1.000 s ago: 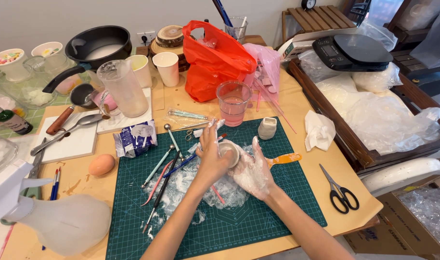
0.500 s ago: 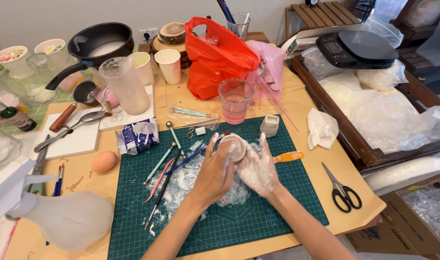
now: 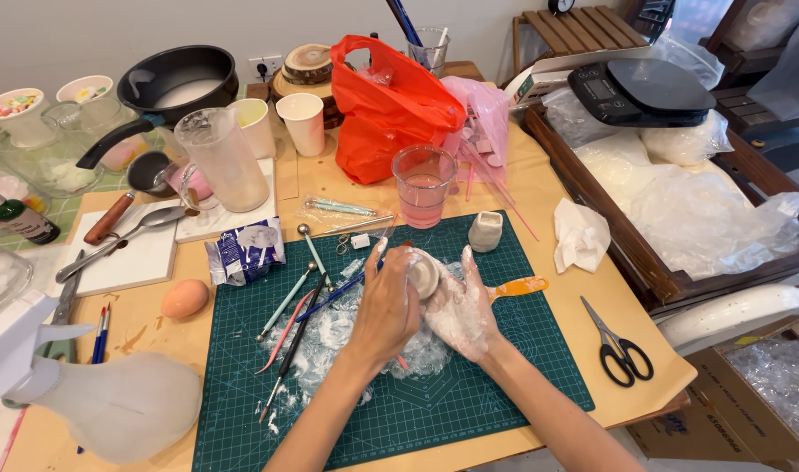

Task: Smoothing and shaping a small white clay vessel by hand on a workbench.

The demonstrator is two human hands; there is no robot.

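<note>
1. The tabletop (image 3: 592, 350), covered in tan paper, carries a green cutting mat (image 3: 469, 402) at its middle.
2. A red plastic bag (image 3: 391, 105) stands behind the mat, with a pink measuring cup (image 3: 424, 185) just in front of it.
3. The left hand (image 3: 386, 310) and the right hand (image 3: 459, 308), the right one dusted white, meet over the mat's centre.
4. Between them sits a small white clay piece (image 3: 424, 273), held just above the mat; both hands' fingers are closed around it, though how tightly the left grips is hard to judge.
5. Black scissors (image 3: 616, 341) lie well to the right, and an egg (image 3: 184, 299) lies left of the mat.
</note>
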